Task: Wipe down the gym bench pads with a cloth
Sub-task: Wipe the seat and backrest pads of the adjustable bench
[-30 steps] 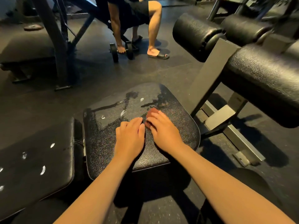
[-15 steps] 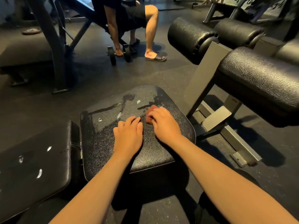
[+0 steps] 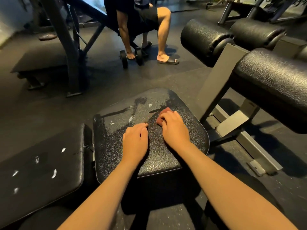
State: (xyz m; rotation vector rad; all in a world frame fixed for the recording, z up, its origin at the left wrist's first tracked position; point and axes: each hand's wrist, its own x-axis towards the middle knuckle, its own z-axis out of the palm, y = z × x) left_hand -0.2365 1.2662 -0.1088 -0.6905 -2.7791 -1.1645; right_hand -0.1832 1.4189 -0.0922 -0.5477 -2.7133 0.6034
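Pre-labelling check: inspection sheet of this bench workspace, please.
Surface: seat pad, black, textured, shiny streaks and white marks on its far half.
Job's things: cloth, reddish-brown, bunched on seat pad; back pad at left, white marks.
Clutter: weight plate on floor, far left.
Grippers: left hand rests on seat pad, holding nothing; right hand grips cloth.
Cables: nothing seen.
Surroundings: roller pads at right; another person seated beyond, hand on dumbbell.
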